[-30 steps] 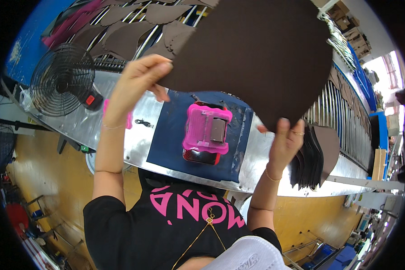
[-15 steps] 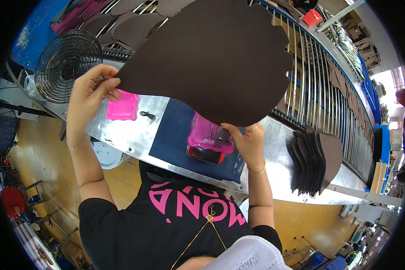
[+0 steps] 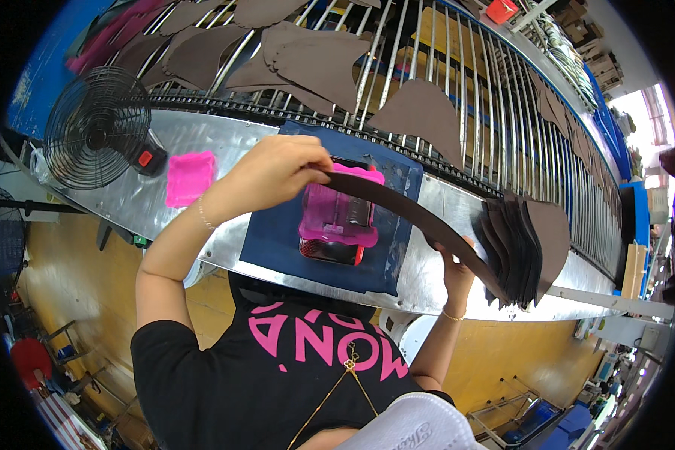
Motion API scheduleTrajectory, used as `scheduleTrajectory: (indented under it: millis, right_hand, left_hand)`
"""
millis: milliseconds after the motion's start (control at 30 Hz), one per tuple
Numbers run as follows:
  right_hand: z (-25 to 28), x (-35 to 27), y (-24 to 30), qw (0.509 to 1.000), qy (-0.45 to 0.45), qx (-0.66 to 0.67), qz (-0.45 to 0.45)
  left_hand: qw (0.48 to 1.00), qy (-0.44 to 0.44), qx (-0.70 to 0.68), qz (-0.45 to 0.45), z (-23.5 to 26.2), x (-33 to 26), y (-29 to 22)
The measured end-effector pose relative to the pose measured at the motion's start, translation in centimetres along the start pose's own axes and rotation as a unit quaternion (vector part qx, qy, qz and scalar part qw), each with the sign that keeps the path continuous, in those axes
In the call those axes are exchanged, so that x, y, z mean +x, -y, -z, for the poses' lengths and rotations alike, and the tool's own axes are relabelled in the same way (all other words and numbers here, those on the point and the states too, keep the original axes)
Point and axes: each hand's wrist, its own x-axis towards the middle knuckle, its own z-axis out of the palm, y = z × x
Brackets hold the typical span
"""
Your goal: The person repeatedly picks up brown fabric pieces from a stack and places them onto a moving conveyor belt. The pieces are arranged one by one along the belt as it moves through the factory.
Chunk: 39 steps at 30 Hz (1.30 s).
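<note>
Far left, upper frame: black wire fan (image 3: 97, 127) with a red switch, sitting on the metal surface (image 3: 202, 142). Just right of it, a flat pink pad (image 3: 190, 177) lies on the same surface.

Left of centre: my left hand (image 3: 274, 171) is raised above the surface, fingers clenched on the left end of a dark brown sheet (image 3: 412, 217). The sheet is seen almost edge-on, a thin band running from my left hand down and rightward across the centre of the frame.

Centre: a dark blue mat (image 3: 277, 232) lies on the surface; on it stands a pink and red device (image 3: 339, 222), partly crossed by the sheet.

Upper centre to upper right: a rack of metal rods (image 3: 472, 97) runs behind the surface, with several brown cut pieces (image 3: 420, 112) lying flat across the rods.

Right of centre: my right hand (image 3: 457, 266) grips the lower right end of the sheet from underneath, thumb side toward me; how the fingers sit behind the sheet I cannot tell. This end touches or overlaps a stack (image 3: 521, 247) of dark pieces on the right of the surface; which of the two is not resolvable.

Both hands hold the sheet, so it spans the centre above the mat.
</note>
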Motion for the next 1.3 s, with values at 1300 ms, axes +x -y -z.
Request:
scheduleTrajectory:
  millis: [1300]
  right_hand:
    - [-15.2,20.3,-11.4,0.812,-0.06,0.456,-0.36]
  left_hand:
    - [0.939,-0.256,-0.117,0.197,4.2,-4.3,7.8]
